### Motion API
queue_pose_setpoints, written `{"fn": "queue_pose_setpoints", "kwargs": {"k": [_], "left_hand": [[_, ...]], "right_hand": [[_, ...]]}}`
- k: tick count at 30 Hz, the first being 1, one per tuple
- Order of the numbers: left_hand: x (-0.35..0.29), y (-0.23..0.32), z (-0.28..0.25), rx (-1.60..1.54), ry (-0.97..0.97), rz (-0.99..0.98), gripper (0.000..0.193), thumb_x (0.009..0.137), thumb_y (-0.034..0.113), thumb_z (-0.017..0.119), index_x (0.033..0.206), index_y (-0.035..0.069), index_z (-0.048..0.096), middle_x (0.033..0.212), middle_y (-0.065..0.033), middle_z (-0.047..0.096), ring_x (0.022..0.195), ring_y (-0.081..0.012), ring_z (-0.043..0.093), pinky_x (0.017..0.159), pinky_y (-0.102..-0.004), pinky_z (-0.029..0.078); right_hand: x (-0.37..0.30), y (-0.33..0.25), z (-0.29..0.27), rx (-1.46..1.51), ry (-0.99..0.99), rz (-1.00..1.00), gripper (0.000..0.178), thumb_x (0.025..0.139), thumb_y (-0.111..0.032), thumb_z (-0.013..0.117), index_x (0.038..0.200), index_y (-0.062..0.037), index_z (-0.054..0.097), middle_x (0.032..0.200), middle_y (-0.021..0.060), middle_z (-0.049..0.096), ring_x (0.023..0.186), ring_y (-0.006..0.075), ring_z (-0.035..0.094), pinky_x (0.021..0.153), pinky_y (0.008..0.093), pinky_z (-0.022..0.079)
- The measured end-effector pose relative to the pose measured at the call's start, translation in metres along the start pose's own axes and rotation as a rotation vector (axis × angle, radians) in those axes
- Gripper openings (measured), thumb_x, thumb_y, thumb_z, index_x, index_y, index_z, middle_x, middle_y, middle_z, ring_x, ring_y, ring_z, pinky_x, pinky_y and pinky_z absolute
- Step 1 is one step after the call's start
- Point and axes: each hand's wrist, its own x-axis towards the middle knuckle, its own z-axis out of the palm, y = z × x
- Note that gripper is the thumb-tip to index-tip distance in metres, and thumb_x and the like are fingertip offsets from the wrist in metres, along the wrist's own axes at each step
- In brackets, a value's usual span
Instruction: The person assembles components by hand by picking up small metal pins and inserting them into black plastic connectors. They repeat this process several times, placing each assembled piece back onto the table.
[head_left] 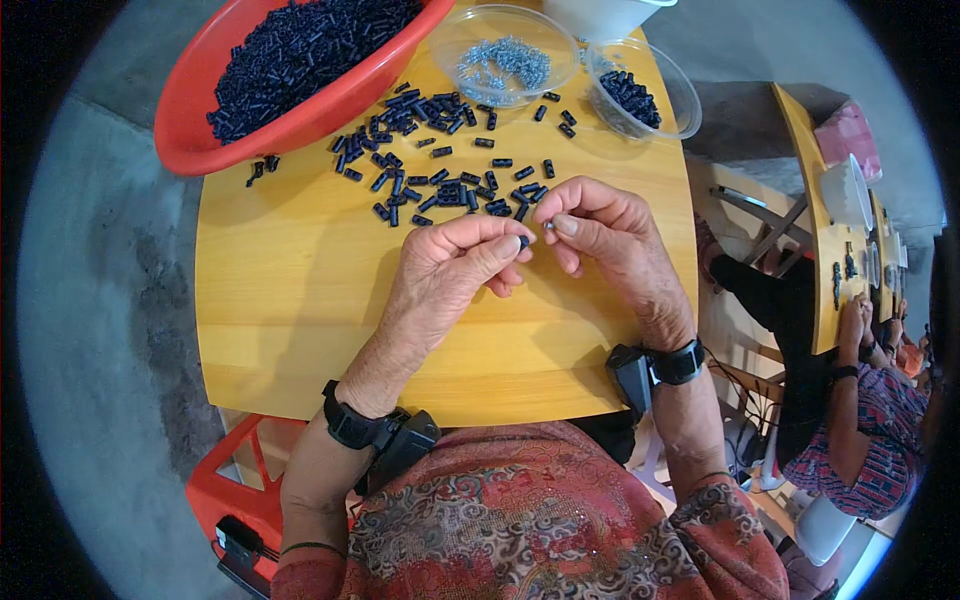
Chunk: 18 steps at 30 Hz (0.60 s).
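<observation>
My left hand [445, 268] pinches a small dark blue-black cylindrical piece [523, 242] between thumb and forefinger, one end poking out toward the right. Close by, my right hand [608, 232] grips a tiny shiny metal part [548, 226] between thumb and fingertip. Only a narrow gap separates the two held parts. Just beyond the hands, many similar dark cylindrical pieces [450, 192] lie scattered over the yellow table [300, 330]. The fingers partly cover both held parts, so their full shapes do not show.
A red basin [190, 105] heaped with dark pieces stands far left. A clear bowl [552, 42] of small silvery parts and a clear tub [682, 100] of dark pieces sit at the far edge, beside a white container [610, 18]. Another person [865, 430] works at a table on the right.
</observation>
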Motion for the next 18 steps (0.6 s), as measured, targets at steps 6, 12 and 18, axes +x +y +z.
{"fn": "queue_pose_setpoints", "kwargs": {"k": [6, 12, 18], "left_hand": [[-0.0025, 0.0017, 0.0005, 0.016, 0.037, -0.044, 0.022, 0.093, 0.014, 0.062, 0.108, -0.001, 0.066, 0.086, -0.0085, 0.068, 0.068, -0.0119, 0.062, 0.061, -0.0243, 0.052], [-0.0017, 0.0006, 0.0012, 0.024, 0.047, 0.005, 0.020, 0.092, 0.012, 0.063, 0.105, -0.002, 0.067, 0.085, -0.0082, 0.068, 0.070, -0.0118, 0.065, 0.063, -0.0233, 0.054], [-0.0020, -0.0014, 0.0001, 0.093, 0.032, 0.034, 0.020, 0.092, 0.011, 0.063, 0.106, -0.002, 0.067, 0.086, -0.0067, 0.068, 0.072, -0.0108, 0.065, 0.065, -0.0222, 0.053]], "right_hand": [[0.0012, 0.0033, 0.0001, 0.012, -0.054, 0.022, 0.014, 0.093, -0.011, 0.059, 0.104, -0.0028, 0.063, 0.080, -0.0021, 0.060, 0.063, 0.0048, 0.051, 0.056, 0.0195, 0.041], [0.0012, 0.0015, 0.0018, -0.019, -0.065, 0.030, 0.015, 0.092, -0.009, 0.060, 0.106, -0.0027, 0.062, 0.080, -0.0015, 0.061, 0.063, 0.0047, 0.052, 0.055, 0.0194, 0.042], [0.0015, 0.0017, 0.0007, -0.025, -0.075, 0.029, 0.015, 0.092, -0.009, 0.060, 0.106, -0.0030, 0.061, 0.082, -0.0008, 0.063, 0.064, 0.0045, 0.052, 0.055, 0.0194, 0.042]]}}
